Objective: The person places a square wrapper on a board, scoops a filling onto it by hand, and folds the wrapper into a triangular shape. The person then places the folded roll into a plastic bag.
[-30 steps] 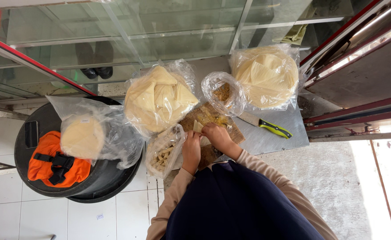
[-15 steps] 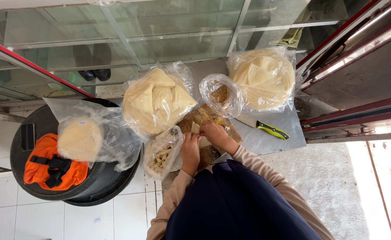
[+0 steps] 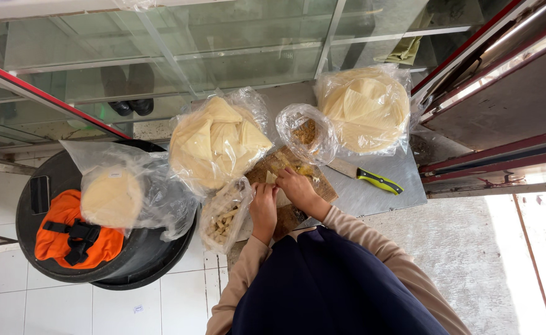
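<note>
Both hands work at the wooden board [image 3: 298, 186] on the desk's near edge: left hand [image 3: 263, 208] and right hand [image 3: 295, 189] pinch a small pastry piece [image 3: 272, 178], folding it, judging by the grip; beside lies a green-handled knife [image 3: 372, 178].

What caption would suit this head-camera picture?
Two hands, left hand and right hand, fold a pale wrapper on a wooden board among bagged wrappers.

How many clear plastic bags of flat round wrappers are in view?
3: one bag on the black tub at left, one bag beside the cutting board at centre, one bag at the metal counter's far end. More may be hidden.
</note>
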